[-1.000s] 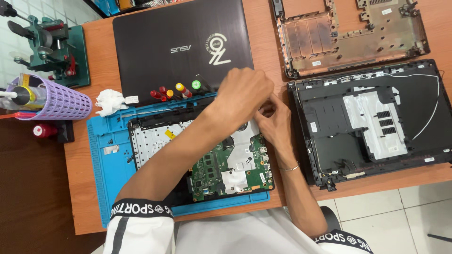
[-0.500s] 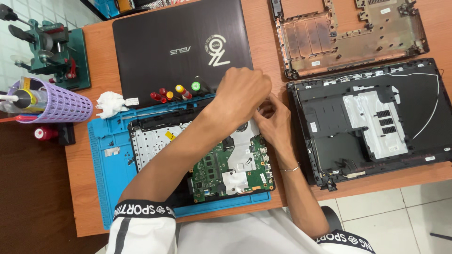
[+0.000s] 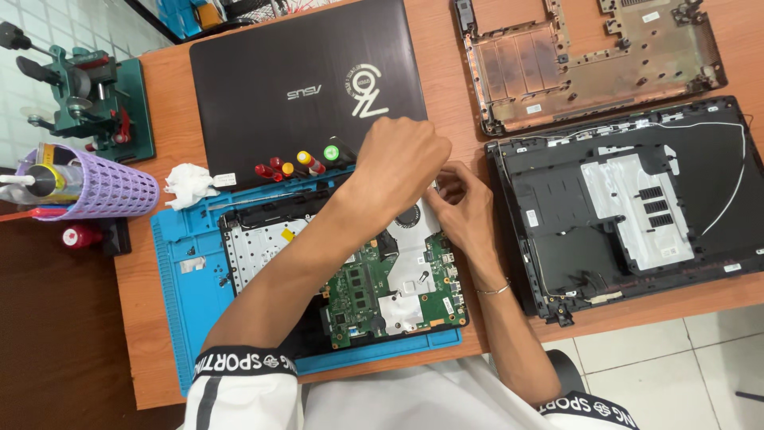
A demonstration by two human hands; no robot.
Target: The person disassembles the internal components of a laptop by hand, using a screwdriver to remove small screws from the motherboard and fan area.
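At lower centre, an opened laptop base with green circuit board [image 3: 374, 291] lies on a blue rubber mat [image 3: 187, 299]. Above it, left hand [image 3: 402, 163] and right hand [image 3: 469, 207] meet, fingers curled; whether either grip holds anything cannot be told. Beyond, a closed black laptop [image 3: 270, 80] rests on the wooden bench [image 3: 143, 350].

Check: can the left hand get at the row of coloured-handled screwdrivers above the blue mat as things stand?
Probably yes. The left hand sits just right of the screwdrivers, and nothing lies between them. It is busy beside the right hand over the opened laptop, though.
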